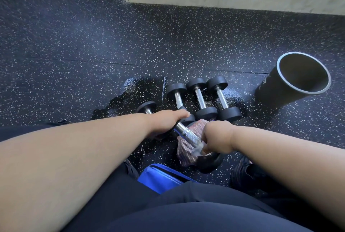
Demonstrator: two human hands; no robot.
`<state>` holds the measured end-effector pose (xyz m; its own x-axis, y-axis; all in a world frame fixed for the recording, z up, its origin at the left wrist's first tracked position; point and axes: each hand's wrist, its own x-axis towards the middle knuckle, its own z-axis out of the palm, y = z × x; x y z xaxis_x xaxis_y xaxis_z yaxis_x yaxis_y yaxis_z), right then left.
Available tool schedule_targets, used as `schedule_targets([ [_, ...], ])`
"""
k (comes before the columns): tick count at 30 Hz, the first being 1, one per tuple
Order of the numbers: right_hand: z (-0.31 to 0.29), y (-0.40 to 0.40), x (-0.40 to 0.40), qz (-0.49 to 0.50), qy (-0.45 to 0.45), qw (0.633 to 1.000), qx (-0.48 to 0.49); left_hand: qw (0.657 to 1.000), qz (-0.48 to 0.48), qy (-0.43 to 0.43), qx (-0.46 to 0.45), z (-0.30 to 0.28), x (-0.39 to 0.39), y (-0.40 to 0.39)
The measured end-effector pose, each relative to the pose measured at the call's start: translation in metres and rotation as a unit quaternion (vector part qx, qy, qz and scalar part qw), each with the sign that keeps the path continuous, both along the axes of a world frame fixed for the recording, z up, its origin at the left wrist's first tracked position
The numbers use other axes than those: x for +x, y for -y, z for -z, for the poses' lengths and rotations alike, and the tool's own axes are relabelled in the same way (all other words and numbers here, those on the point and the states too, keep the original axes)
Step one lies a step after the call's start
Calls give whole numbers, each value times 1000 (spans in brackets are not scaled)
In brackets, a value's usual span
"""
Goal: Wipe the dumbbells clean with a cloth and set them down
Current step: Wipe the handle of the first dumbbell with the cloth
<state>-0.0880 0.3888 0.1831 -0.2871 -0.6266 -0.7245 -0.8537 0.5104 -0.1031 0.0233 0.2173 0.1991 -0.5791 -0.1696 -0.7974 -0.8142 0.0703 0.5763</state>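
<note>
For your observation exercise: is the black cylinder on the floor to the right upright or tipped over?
Upright, apparently. The black cylinder shows its open round mouth toward the camera, its inside looks empty, and its base sits on the speckled floor.

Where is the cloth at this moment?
In the head view, low and right of centre: the cloth is gripped in the right hand around the held dumbbell, just ahead of the blue case.

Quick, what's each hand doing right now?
Left hand: grips the dumbbell near one end.
Right hand: holds the cloth against its handle.
</note>
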Motion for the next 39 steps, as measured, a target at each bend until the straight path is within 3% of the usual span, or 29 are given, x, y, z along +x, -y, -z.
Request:
schedule_targets([
  [3, 7, -6, -12, 67, 122, 990, -3, 1000, 5, -5, -12, 0, -1, 0],
  [6, 13, -9, -17, 89, 180, 980, -16, 1000, 8, -10, -20, 1, 0, 1],
  [14, 16, -3, -17, 102, 188, 977, 27, 999, 17, -15, -31, -2, -1, 0],
  [20, -1, 13, 8, -46, 30, 992, 115, 999, 28, -17, -31, 1, 0, 2],
  [23, 5, 17, 20, -50, -4, 991, 123, 1000, 15, -5, -18, 5, -1, 3],
  [34, 15, 7, -1, 103, 103, 989, -18, 1000, 2, -3, -6, -1, -2, 3],
  [39, 0, 9, -26, 102, 145, 984, 14, 999, 18, -15, -39, 2, -3, 4],
])
